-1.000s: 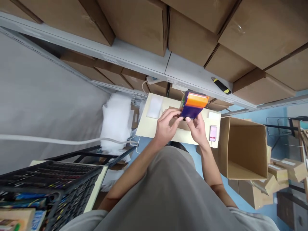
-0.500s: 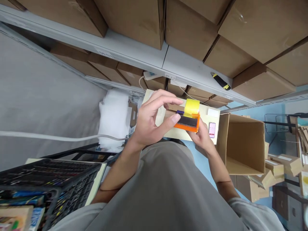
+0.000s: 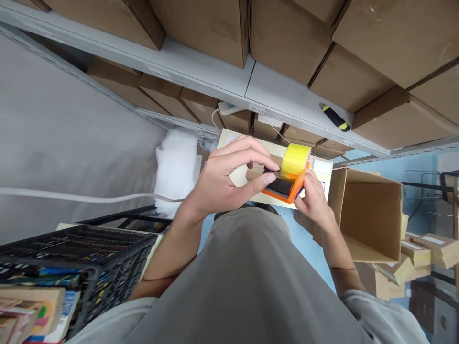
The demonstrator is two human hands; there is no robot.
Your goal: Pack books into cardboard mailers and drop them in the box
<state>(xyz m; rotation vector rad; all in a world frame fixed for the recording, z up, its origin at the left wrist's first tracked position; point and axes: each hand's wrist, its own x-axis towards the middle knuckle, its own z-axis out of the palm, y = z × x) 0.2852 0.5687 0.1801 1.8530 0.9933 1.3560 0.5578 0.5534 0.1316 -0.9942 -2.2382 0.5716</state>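
My right hand (image 3: 315, 197) grips an orange tape dispenser (image 3: 296, 187) by its right side, above a small cream table (image 3: 226, 137). A wide roll of yellow packing tape (image 3: 295, 159) sits on the dispenser, and a dark roller shows along its front. My left hand (image 3: 233, 174) reaches in from the left, thumb and forefinger brought together at the dispenser's left end. A bit of tape seems to be pinched there, though the fingertips partly hide it. Behind the hands, a brown cardboard piece (image 3: 253, 173) lies on the table.
An open cardboard box (image 3: 371, 215) stands right of the table. Shelves of brown boxes (image 3: 283, 40) rise in front, with a black-and-yellow utility knife (image 3: 335, 118) on one ledge. White foam sheets (image 3: 175, 167) and a black crate (image 3: 107, 258) are at left.
The dispenser has shifted slightly right and tilted in my right hand. My left thumb and forefinger have closed together at its left end. The phone on the table is now mostly hidden.
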